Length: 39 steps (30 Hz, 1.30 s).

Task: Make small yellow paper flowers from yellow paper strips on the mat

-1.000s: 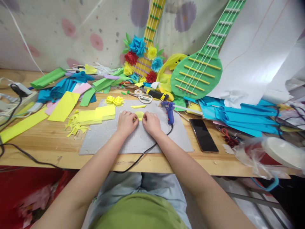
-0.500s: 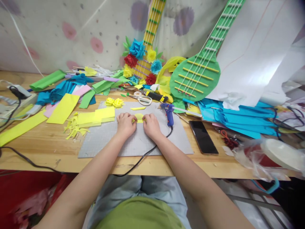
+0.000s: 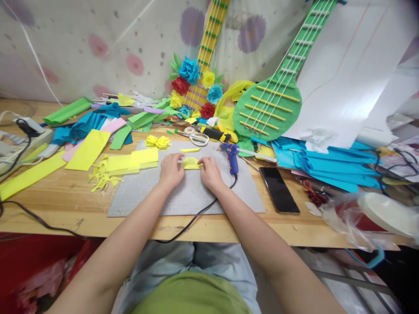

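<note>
A small piece of yellow crepe paper (image 3: 191,163) with a raised, rounded upper part lies over the grey cutting mat (image 3: 144,194), between my two hands. My right hand (image 3: 211,172) pinches its right end between thumb and fingers. At the left end, my left hand (image 3: 172,169) is beside the paper, thumb and forefinger slightly apart. A thin yellow strip (image 3: 190,150) lies just beyond the paper. Two yellow paper flowers (image 3: 157,141) sit at the mat's far left, and stacked yellow paper pieces (image 3: 144,158) overlap its left edge.
Right of my hands rests a blue glue gun (image 3: 233,159), its black cord crossing the mat. Scissors (image 3: 199,138) and a phone (image 3: 279,190) lie nearby. Behind stand a green paper guitar (image 3: 271,107) and a yellow flowered one (image 3: 196,91). Blue paper (image 3: 334,163) is piled right.
My hands have moved apart, from close together over the yellow paper to its two ends, so more of it shows. My left fingers have loosened from it.
</note>
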Motion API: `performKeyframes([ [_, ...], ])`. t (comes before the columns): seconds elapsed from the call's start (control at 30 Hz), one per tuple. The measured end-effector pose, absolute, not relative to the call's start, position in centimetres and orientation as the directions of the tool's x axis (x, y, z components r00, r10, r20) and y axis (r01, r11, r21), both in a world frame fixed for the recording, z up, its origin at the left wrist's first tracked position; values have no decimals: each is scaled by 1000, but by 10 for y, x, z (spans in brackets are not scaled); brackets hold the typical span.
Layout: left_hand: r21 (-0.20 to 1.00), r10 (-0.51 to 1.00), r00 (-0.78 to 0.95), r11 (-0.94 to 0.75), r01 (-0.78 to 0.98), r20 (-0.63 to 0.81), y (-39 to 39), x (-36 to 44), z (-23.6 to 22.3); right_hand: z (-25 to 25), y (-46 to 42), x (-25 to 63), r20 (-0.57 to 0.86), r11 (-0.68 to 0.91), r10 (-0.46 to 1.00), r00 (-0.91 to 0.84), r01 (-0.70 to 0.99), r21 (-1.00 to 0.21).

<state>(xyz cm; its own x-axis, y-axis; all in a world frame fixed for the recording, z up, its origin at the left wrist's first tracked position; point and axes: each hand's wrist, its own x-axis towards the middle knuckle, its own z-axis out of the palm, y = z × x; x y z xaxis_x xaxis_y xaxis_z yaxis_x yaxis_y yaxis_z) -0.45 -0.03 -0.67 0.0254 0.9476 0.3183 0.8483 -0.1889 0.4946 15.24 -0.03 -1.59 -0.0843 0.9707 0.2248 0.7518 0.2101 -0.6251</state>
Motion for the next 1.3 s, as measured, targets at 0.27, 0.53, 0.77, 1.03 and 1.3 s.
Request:
performKeyframes([
  [0.27,637,991,-24,-68,768,134,22,-3,-4,-13,-2,153,243,245,965,-101,684,-687],
  [0.53,648,995,-9,-58,759,99,6,1,3,-15,0,154,317,262,947,-54,699,-665],
  [0.77,779,977,-148,-30,626,157,0,-1,2,-4,-12,148,456,436,872,-176,703,-562],
  [1.03,875,997,-48,-29,484,60,-9,2,1,-4,-10,152,420,365,896,-140,771,-522],
  [1.3,625,983,66,-161,763,173,-24,11,9,-8,-8,152,367,381,903,-223,812,-443],
])
